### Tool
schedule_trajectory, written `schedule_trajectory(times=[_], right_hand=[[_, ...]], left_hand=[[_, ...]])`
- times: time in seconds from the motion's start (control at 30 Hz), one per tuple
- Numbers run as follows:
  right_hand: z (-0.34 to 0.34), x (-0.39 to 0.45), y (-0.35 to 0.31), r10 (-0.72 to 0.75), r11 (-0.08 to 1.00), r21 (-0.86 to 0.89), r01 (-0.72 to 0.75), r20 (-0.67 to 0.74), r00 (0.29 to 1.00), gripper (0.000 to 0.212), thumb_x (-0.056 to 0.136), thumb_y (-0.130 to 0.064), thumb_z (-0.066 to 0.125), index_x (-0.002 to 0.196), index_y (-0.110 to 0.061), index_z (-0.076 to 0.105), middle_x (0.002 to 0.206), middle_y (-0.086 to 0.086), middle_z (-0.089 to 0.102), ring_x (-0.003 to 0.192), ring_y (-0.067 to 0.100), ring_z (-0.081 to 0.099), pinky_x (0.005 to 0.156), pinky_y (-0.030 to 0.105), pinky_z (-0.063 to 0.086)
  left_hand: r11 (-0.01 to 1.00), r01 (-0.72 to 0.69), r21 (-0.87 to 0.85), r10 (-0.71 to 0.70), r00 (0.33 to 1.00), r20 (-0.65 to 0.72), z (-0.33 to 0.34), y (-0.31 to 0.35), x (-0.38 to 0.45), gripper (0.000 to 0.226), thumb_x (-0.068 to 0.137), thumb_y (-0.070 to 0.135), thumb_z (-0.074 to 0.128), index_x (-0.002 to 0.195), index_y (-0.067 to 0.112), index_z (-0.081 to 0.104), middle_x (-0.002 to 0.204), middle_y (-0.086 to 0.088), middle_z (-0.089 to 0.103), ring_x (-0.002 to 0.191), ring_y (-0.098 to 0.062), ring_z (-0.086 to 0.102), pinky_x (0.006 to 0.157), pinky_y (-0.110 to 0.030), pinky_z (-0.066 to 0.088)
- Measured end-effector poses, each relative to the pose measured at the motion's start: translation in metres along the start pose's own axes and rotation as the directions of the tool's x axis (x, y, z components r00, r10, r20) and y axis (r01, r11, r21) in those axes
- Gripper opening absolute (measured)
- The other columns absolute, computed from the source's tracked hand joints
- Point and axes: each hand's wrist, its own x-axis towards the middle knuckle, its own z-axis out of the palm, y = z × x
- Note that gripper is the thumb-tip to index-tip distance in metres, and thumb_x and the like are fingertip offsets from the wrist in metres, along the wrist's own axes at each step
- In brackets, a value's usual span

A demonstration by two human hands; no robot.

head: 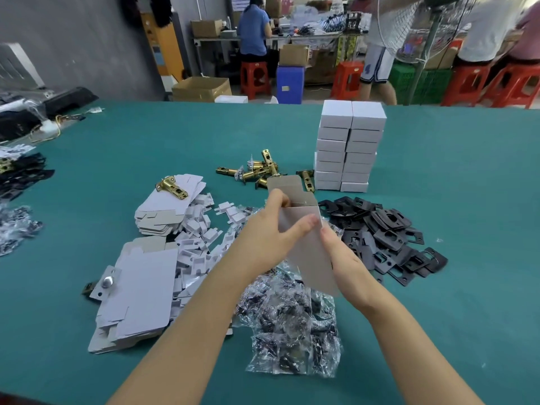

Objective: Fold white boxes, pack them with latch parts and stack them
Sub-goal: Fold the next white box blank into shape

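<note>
- From the head view, we see the left hand (270,232) and the right hand (347,258) together holding a half-formed white box (304,226) above the green surface (467,229), its far end open with the top flap standing up.
- The left fingers (277,200) curl over the box's upper left edge, with the thumb laid across its front panel; the right fingers (328,236) pinch the box's right edge lower down.
- Beyond the box lies a loose cluster of brass latch parts (257,169), and to the right of them stands the stack of finished boxes (347,147), two columns side by side.
- Right of the hands, a heap of black plates (388,235) spreads over the surface.
- Under the forearms we see a pile of clear plastic packets (292,328) holding small dark pieces (probably screws, though the view is too blurred to be sure).
- To the left are two piles of flat box blanks (140,290); one brass latch (172,187) rests on the farther pile and a silver latch plate (106,283) on the nearer one.
- Between the blanks and the packets lie small white card inserts (201,238) in a jumble.
- In the background, a person in a blue top (253,27) works at another bench, near red stools (255,78).
</note>
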Motion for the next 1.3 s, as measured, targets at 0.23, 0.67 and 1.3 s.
schedule_trajectory(times=[0.23, 0.67, 1.3], right_hand=[[-0.016, 0.004, 0.006, 0.079, 0.996, 0.038, -0.082, 0.068, 0.995, 0.063, 0.086, -0.087, 0.042, 0.142, -0.058, 0.046, 0.133, -0.020, 0.064, 0.117, 0.003, 0.062, 0.095, 0.035, 0.047], [-0.027, 0.021, 0.024, 0.062, 0.974, 0.217, -0.066, 0.026, 0.998, 0.061, 0.082, -0.071, 0.069, 0.135, -0.042, 0.060, 0.136, 0.000, 0.066, 0.124, 0.022, 0.064, 0.096, 0.037, 0.057], [-0.046, 0.030, 0.062, 0.119, 0.945, 0.325, -0.030, -0.256, 0.959, 0.031, 0.082, -0.024, 0.075, 0.113, -0.020, 0.076, 0.110, 0.013, 0.077, 0.096, 0.030, 0.076, 0.072, 0.032, 0.062]], left_hand=[[0.991, -0.046, -0.122, 0.057, 0.994, 0.090, -0.006, 0.001, 0.010, 0.060, 0.077, 0.084, 0.054, 0.105, 0.031, 0.057, 0.105, 0.012, 0.066, 0.093, -0.016, 0.069, 0.078, -0.049, 0.060], [0.970, -0.072, -0.233, 0.115, 0.977, 0.178, -0.003, -0.012, 0.025, 0.041, 0.080, 0.071, 0.063, 0.114, 0.051, 0.053, 0.108, 0.020, 0.067, 0.090, -0.006, 0.069, 0.076, -0.042, 0.063], [0.677, 0.196, -0.710, -0.084, 0.978, 0.189, 0.046, -0.046, 0.032, 0.025, 0.104, 0.013, 0.054, 0.125, 0.022, 0.066, 0.113, -0.003, 0.076, 0.103, -0.020, 0.073, 0.079, -0.031, 0.060]])
